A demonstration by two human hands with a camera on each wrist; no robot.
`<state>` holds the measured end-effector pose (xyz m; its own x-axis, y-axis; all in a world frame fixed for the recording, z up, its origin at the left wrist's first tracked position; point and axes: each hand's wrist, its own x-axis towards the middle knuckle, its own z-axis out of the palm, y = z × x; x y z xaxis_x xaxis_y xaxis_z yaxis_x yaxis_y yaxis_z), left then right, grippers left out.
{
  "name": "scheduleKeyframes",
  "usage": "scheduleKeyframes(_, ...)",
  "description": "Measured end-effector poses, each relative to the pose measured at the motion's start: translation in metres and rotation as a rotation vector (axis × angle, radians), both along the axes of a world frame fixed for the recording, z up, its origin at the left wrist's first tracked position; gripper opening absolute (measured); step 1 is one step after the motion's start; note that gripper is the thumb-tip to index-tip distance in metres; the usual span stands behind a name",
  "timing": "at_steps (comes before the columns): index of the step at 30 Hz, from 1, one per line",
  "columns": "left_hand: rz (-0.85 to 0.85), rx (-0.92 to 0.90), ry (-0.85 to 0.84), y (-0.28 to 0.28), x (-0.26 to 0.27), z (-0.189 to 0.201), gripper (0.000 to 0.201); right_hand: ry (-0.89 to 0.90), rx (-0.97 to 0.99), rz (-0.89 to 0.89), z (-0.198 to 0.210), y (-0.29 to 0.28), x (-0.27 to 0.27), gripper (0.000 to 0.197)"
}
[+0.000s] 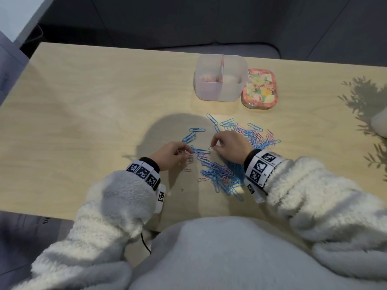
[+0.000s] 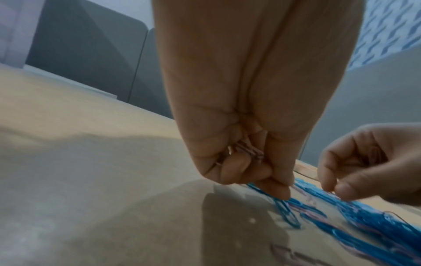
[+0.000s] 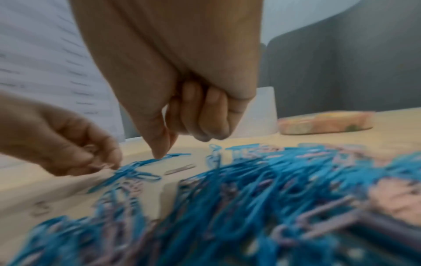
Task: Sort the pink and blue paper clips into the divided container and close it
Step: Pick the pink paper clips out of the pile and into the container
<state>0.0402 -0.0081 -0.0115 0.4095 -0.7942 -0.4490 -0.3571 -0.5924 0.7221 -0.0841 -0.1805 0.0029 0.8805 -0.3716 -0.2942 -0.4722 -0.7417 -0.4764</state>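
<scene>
Blue and pink paper clips [image 1: 228, 164] lie mixed in a loose heap on the wooden table [image 1: 94, 101], and they fill the blurred foreground of the right wrist view [image 3: 250, 198]. My left hand [image 1: 186, 152] grips a small bunch of pink clips [image 2: 247, 153] in its curled fingers, its fingertips [image 2: 278, 190] down on the heap's left edge. Just to its right, my right hand [image 1: 213, 146] pinches a single thin clip [image 1: 210, 147] between thumb and forefinger [image 3: 163, 153]; I cannot tell its colour. The clear divided container [image 1: 219, 95] stands open behind, with pink clips [image 1: 206, 78] in its left compartment.
The floral lid [image 1: 259, 88] lies flat against the container's right side. A white object [image 1: 380, 124] sits at the table's right edge among leaf shadows. A grey sofa [image 1: 188, 21] runs behind the far edge. Bare wood stretches to the left.
</scene>
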Motion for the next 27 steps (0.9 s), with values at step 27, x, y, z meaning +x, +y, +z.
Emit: scheduleKeyframes(27,-0.286,0.032,-0.35,0.009,-0.023,-0.006,0.011,-0.27,0.137,-0.222,0.067,-0.083,0.119,0.018)
